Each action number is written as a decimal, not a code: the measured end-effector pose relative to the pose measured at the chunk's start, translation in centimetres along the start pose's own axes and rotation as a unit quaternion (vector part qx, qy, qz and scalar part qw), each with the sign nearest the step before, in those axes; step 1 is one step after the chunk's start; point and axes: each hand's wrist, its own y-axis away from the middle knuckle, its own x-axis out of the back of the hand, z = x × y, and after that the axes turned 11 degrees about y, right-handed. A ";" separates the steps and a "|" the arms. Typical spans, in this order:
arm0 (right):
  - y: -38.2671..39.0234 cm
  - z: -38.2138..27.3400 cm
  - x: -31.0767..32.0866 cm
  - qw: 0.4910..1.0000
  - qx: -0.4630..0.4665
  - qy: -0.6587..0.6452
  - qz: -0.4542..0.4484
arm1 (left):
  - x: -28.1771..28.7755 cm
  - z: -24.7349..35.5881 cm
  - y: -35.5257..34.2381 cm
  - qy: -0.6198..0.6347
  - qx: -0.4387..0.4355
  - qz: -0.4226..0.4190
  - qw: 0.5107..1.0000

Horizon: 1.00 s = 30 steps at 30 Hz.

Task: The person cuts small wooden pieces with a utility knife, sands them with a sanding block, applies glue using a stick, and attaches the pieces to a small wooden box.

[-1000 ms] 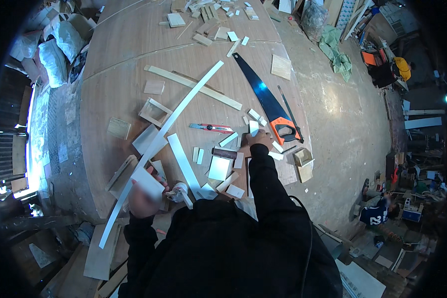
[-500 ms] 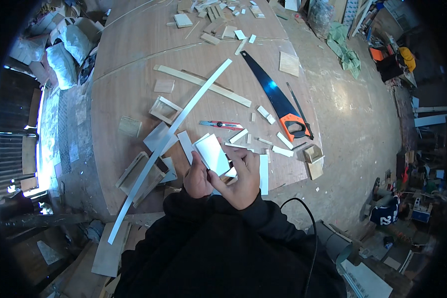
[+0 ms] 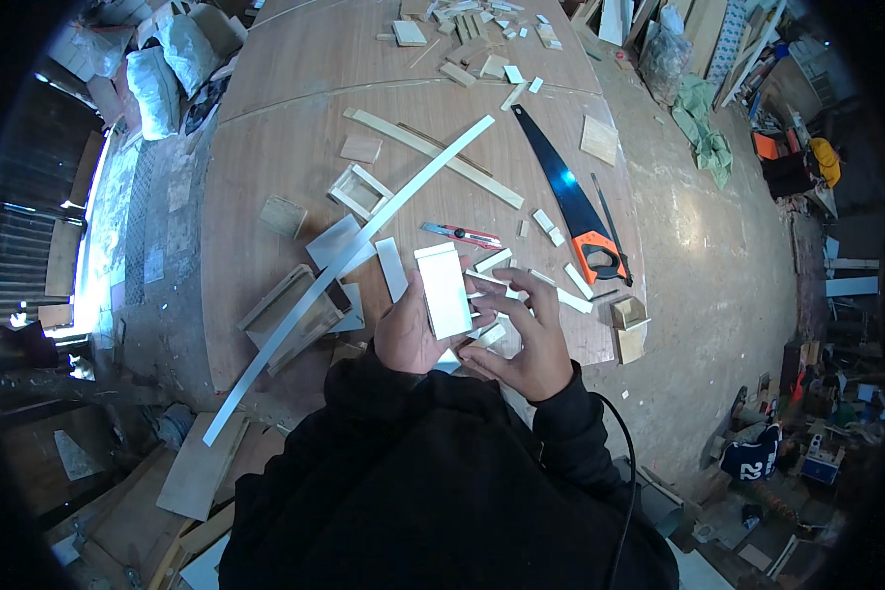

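My left hand (image 3: 406, 326) grips a small white rectangular wooden piece (image 3: 444, 295) by its left side, with a narrow raised strip across its far end. My right hand (image 3: 533, 339) is just right of it, fingers curved and spread apart, with white pieces showing in the gap between thumb and fingers. Beyond the hands lies a red utility knife (image 3: 462, 235). A white flat strip (image 3: 391, 268) rests beside my left hand, and several short white sticks (image 3: 493, 261) are scattered near my right.
A handsaw (image 3: 563, 192) with an orange handle lies at the right of the wooden table (image 3: 265, 147). A long white strip (image 3: 349, 258) crosses the left side over a wooden box (image 3: 300, 317). A small open frame (image 3: 361, 191) and a wooden slat (image 3: 438, 157) lie farther off.
The white piece has turned more upright in my left hand. My right hand has let go of it and moved right, its fingers spreading. The whole view has shifted slightly.
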 end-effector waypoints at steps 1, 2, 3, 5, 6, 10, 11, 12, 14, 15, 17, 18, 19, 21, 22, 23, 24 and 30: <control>-0.2 -0.3 0.4 1.000 0.021 -0.001 0.010 | -0.4 -0.2 0.2 0.000 0.001 -0.002 1.000; -0.3 -0.5 0.7 0.999 0.043 -0.002 0.020 | -1.0 -0.3 0.6 -0.037 0.001 0.009 0.999; -0.4 -0.7 0.9 0.999 0.041 0.001 0.022 | -1.5 -0.6 0.9 -0.074 0.002 0.020 0.997; -0.5 -1.0 1.2 0.996 0.086 0.030 0.010 | -0.9 -0.8 1.4 -0.067 0.028 -0.008 0.997; -0.6 -1.1 1.2 0.996 0.084 0.033 0.013 | -0.9 -0.8 1.6 -0.060 0.050 -0.032 0.996; -0.4 -1.3 1.6 0.992 0.111 0.067 0.008 | -1.5 -1.5 2.5 -0.127 0.068 -0.029 0.989; -0.2 -1.3 1.7 0.990 0.121 0.069 0.009 | -1.4 -1.6 2.7 -0.127 0.073 -0.033 0.989; -0.1 -1.3 1.8 0.990 0.122 0.070 0.009 | -1.4 -1.7 2.8 -0.126 0.078 -0.037 0.988; 0.2 -1.3 1.9 0.988 0.133 0.073 0.017 | -1.7 -1.8 3.0 -0.118 0.084 -0.036 0.989; 0.3 -1.3 2.1 0.988 0.134 0.075 0.017 | -1.8 -1.9 3.1 -0.110 0.090 -0.033 0.989; 0.6 -1.3 2.4 0.985 0.143 0.091 0.014 | -1.9 -1.9 3.3 -0.107 0.103 -0.030 0.989; 0.7 -1.3 2.4 0.985 0.145 0.090 0.014 | -1.9 -1.9 3.4 -0.103 0.114 -0.025 0.988; 0.9 -1.2 2.4 0.985 0.147 0.091 0.015 | -1.8 -1.9 3.6 -0.103 0.112 -0.025 0.988; 1.2 -1.1 2.4 0.984 0.150 0.093 0.016 | -1.6 -2.0 3.8 -0.096 0.132 -0.021 0.986; 1.4 -1.1 2.4 0.984 0.150 0.093 0.016 | -1.7 -2.1 3.9 -0.096 0.132 -0.021 0.986; 1.6 -1.0 2.3 0.984 0.150 0.094 0.015 | -2.0 -2.2 4.1 -0.081 0.133 -0.011 0.988; 1.9 -1.0 2.3 0.984 0.150 0.094 0.014 | -2.2 -2.3 4.2 -0.066 0.136 -0.001 0.989; 4.5 -0.7 0.8 0.990 0.132 -0.045 -0.030 | -0.6 -2.3 5.6 -0.054 0.180 -0.013 0.982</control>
